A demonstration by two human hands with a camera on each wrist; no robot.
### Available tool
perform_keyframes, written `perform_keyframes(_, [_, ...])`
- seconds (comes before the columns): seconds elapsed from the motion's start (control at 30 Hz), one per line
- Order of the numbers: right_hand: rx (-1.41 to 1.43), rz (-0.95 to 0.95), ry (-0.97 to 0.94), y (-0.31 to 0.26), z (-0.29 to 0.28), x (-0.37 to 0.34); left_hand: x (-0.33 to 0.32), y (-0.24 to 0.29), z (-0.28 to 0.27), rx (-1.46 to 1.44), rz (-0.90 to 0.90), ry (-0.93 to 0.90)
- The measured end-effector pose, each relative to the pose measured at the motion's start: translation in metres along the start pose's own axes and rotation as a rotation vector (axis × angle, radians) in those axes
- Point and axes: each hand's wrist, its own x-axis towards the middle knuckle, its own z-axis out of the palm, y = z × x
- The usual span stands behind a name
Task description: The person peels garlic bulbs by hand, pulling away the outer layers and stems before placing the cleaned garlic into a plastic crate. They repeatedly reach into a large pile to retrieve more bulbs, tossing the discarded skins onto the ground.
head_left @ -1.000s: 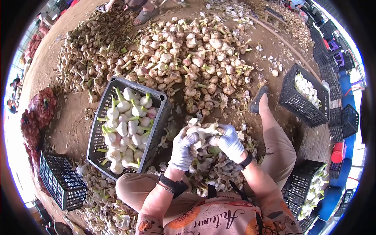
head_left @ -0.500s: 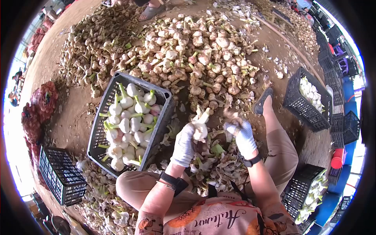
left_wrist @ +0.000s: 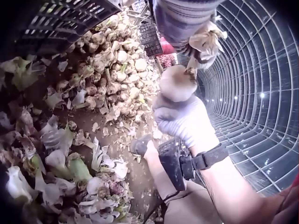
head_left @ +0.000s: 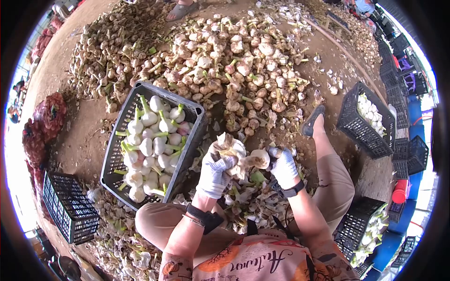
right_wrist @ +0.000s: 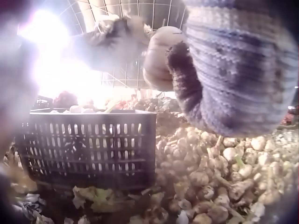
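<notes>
Both hands wear whitish knit gloves with blue-grey stripes. My left hand (head_left: 213,175) grips a garlic's stem end, where pale and brown papery skins (head_left: 229,146) bunch above the thumb. The round garlic bulb (head_left: 259,159) sits between the hands, its base turned toward the right hand (head_left: 284,167). In the left wrist view, the right hand (left_wrist: 184,122) holds the bulb (left_wrist: 178,84) from below, its stem running up to the left glove (left_wrist: 184,23). A curled, soiled glove thumb (right_wrist: 187,84) lies against the bulb (right_wrist: 161,58) in the right wrist view.
A grey crate (head_left: 183,164) of trimmed garlic stands left of the hands. Ahead lies a large heap of unpeeled garlic (head_left: 234,61). Peeled skins (head_left: 253,206) cover the ground between the legs. More black crates (head_left: 365,119) stand right, another crate (head_left: 70,208) at left.
One second ago both hands were together on a garlic. Half a second ago they were apart, skin at the right hand. Now the right hand is back at a bulb, with skins bunched above the left.
</notes>
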Motion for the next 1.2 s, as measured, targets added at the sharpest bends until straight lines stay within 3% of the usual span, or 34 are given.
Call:
perform_keyframes(0.13, [-0.286,-0.121,0.078,-0.001,-0.003,0.008,-0.007,0.005,-0.003,0.145,-0.126,-0.19])
perform_keyframes(0.2, [0.076,-0.038,0.162,-0.01,-0.008,0.009,-0.012,0.012,0.007,0.235,-0.178,-0.252])
perform_keyframes(0.23, [0.12,-0.023,-0.01,-0.016,-0.011,0.007,-0.009,0.014,0.004,0.435,-0.292,-0.245])
perform_keyframes(0.3, [0.097,-0.023,-0.015,-0.02,-0.003,-0.006,-0.005,0.01,0.007,0.828,-0.442,-0.226])
perform_keyframes(0.33, [0.073,-0.028,-0.028,-0.022,0.003,-0.01,-0.005,0.003,0.006,0.813,-0.443,-0.272])
perform_keyframes(0.4, [-0.063,-0.052,-0.04,-0.011,-0.012,-0.004,-0.004,-0.019,0.005,0.842,-0.195,-0.287])
perform_keyframes(0.43, [-0.203,-0.073,-0.051,-0.003,-0.02,-0.002,-0.002,-0.029,0.003,1.039,0.053,-0.19])
perform_keyframes(0.47, [-0.343,-0.092,-0.068,0.005,-0.025,0.0,-0.003,-0.032,0.0,1.044,0.056,-0.176])
perform_keyframes(0.53, [0.178,-0.03,-0.019,0.018,-0.006,-0.003,-0.005,-0.025,0.0,1.065,-0.29,-0.114])
perform_keyframes(0.57, [-0.606,-0.322,0.006,0.037,-0.034,0.013,-0.01,-0.029,0.002,1.17,-0.052,-0.112])
perform_keyframes(0.6, [-0.23,-0.26,-0.114,0.021,-0.011,0.001,-0.013,-0.021,0.005,1.136,-0.076,-0.272])
perform_keyframes(0.67, [0.132,0.145,0.084,0.009,-0.017,0.017,-0.013,-0.035,-0.01,1.149,0.057,-0.645])
perform_keyframes(0.7, [0.071,0.139,-0.107,0.006,-0.017,0.022,-0.015,-0.034,-0.003,1.331,-0.141,-0.701])
perform_keyframes(0.73, [0.005,0.033,-0.119,-0.009,0.04,-0.002,-0.017,-0.035,0.004,1.498,-0.351,-0.766])
perform_keyframes(0.77, [-0.132,-0.069,-0.14,0.003,0.052,0.004,-0.022,-0.047,-0.007,1.672,-0.267,-0.824])
perform_keyframes(0.8, [-0.077,-0.071,-0.295,0.004,0.072,0.007,-0.021,-0.053,-0.006,1.82,-0.365,-0.866])
perform_keyframes(0.87, [-0.228,0.17,-0.389,-0.006,0.114,-0.002,-0.024,-0.062,-0.019,1.955,-0.406,-0.875])
perform_keyframes(0.9, [-0.358,0.121,-0.457,-0.006,0.123,0.005,-0.024,-0.066,-0.029,1.925,-0.314,-0.872])
perform_keyframes(0.93, [-0.376,0.148,-0.4,-0.002,0.118,0.017,-0.023,-0.062,-0.032,1.894,-0.225,-0.865])
perform_keyframes(0.97, [-0.492,0.05,-0.284,0.007,0.102,0.038,-0.022,-0.059,-0.033,1.88,-0.171,-0.816])
perform_keyframes(1.07, [-0.78,-0.122,0.13,0.028,0.047,0.104,-0.019,-0.043,-0.017,1.854,-0.19,-0.611])
perform_keyframes(1.13, [-1.053,-0.314,0.25,0.053,-0.015,0.167,-0.014,-0.04,-0.017,1.864,-0.317,-0.656])
perform_keyframes(1.17, [-1.139,-0.286,0.272,0.051,-0.009,0.174,-0.008,-0.036,-0.012,1.893,-0.43,-0.716])
perform_keyframes(1.2, [-1.256,-0.398,0.168,0.073,-0.029,0.204,-0.008,-0.039,-0.016,1.89,-0.44,-0.709])
